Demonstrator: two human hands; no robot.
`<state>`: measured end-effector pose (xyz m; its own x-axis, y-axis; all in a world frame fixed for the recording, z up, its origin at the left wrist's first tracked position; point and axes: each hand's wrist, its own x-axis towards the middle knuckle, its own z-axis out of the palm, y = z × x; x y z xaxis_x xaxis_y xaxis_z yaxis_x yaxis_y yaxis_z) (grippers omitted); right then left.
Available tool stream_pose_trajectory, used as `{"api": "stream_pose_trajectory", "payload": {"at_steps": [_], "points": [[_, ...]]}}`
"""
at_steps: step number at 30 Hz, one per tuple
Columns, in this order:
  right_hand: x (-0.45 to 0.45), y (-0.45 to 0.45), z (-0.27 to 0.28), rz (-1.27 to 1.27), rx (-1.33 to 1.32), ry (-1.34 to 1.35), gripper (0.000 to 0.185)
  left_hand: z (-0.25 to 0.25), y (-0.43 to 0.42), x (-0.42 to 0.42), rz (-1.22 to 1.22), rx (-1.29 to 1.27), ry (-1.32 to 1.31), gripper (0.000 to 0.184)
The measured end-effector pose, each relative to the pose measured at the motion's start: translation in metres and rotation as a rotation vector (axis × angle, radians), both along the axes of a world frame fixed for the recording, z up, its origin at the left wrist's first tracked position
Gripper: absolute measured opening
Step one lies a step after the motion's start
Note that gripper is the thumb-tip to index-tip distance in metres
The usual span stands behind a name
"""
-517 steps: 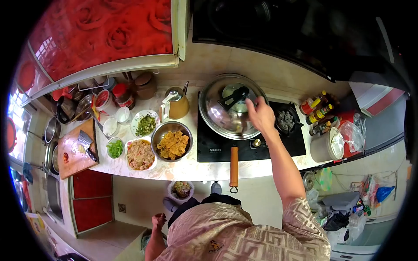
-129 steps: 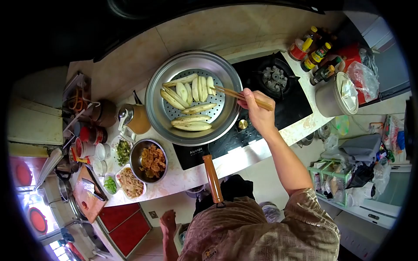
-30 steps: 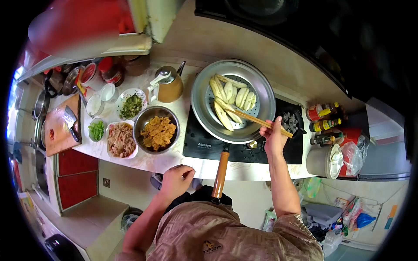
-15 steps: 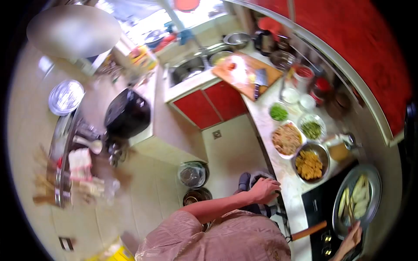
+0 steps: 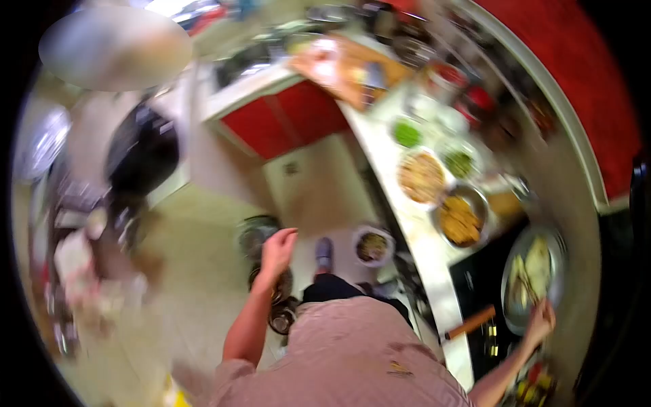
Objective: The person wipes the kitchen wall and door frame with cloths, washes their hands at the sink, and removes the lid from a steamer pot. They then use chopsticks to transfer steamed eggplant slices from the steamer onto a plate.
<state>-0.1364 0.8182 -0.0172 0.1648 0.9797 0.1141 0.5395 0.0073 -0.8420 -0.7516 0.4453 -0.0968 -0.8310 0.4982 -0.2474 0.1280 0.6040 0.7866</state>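
Observation:
My left hand (image 5: 277,254) hangs in the air over the floor beside the bins, blurred, its fingers loosely stretched and nothing visible in them. My right hand (image 5: 540,323) is at the near rim of a wide metal pan (image 5: 557,288) on the black stove (image 5: 468,275). Its fingers are closed, and thin dark pieces lie just beyond the fingertips; what they grip is unclear. Pale, long vegetable pieces (image 5: 537,264) lie in the pan. A wooden handle (image 5: 471,322) sticks out over the stove's edge to the left.
Along the counter (image 5: 430,254) stand a metal bowl of orange-brown food (image 5: 461,220), a plate of minced food (image 5: 420,176), and chopped greens (image 5: 407,133). A knife (image 5: 373,83) lies on the cutting board (image 5: 346,57). A white bucket of scraps (image 5: 373,246) stands on the floor.
My left hand has swung left, away from the counter, over the bins. The view has shifted, and the scrap bucket now shows. My right hand stays at the pan.

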Motion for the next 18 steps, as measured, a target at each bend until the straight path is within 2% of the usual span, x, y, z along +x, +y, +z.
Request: {"api": "stream_pose_trajectory", "payload": {"at_steps": [1, 3, 5, 6, 9, 11, 13, 15, 18], "points": [[-0.024, -0.01, 0.016, -0.022, -0.003, -0.059, 0.024, -0.004, 0.005, -0.009, -0.029, -0.017, 0.025, 0.026], [-0.07, -0.033, 0.048, -0.067, -0.011, -0.178, 0.03, -0.043, 0.01, -0.026, -0.165, -0.015, 0.008, 0.029], [-0.084, -0.047, 0.056, -0.16, 0.08, -0.219, 0.041, -0.072, 0.024, -0.041, -0.316, -0.163, -0.095, 0.032], [-0.086, -0.057, 0.066, -0.175, 0.075, -0.257, 0.039, -0.087, 0.031, -0.043, -0.393, -0.238, -0.145, 0.033], [-0.09, -0.088, 0.08, -0.243, 0.141, -0.255, 0.041, -0.141, 0.052, -0.044, -0.632, -0.207, 0.022, 0.036], [-0.091, -0.115, 0.099, -0.258, 0.119, -0.35, 0.042, -0.177, 0.067, -0.036, -0.676, -0.248, -0.026, 0.037], [-0.088, -0.149, 0.116, -0.296, 0.088, -0.28, 0.045, -0.215, 0.081, -0.027, -0.717, -0.286, -0.124, 0.038], [-0.124, -0.179, 0.132, -0.517, 0.187, -0.156, 0.048, -0.257, 0.094, -0.011, -0.711, -0.29, -0.247, 0.04], [-0.132, -0.195, 0.134, -0.537, 0.257, -0.173, 0.048, -0.3, 0.132, 0.009, -0.667, -0.288, -0.375, 0.041]]}}
